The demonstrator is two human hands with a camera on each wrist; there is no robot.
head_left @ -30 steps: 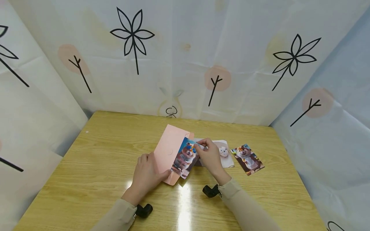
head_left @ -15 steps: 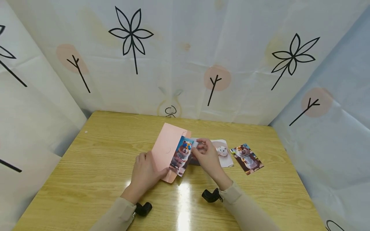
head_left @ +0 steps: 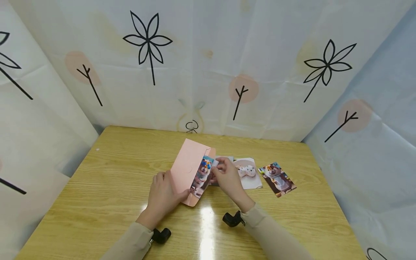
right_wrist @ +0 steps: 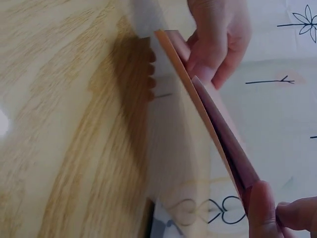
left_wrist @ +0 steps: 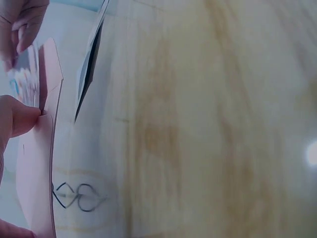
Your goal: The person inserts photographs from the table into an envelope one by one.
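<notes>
In the head view my left hand grips the lower left side of a pink envelope, its thumb near the opening. A bear picture card lies partly inside the envelope's right-hand opening. My right hand pinches the card's outer edge between thumb and fingers. In the right wrist view the card sits between the envelope's layers, beside its orange flap. The left wrist view shows my left thumb pressing at the envelope's mouth.
Right of my right hand lies a picture with white dotted shapes. Further right is another bear card. Part of another picture shows behind my right fingers. Patterned cloth hangs behind the wooden table.
My right hand has moved left, and the card has slid further into the envelope, so less of it shows. My left hand keeps its grip; more of the dotted picture is visible.
</notes>
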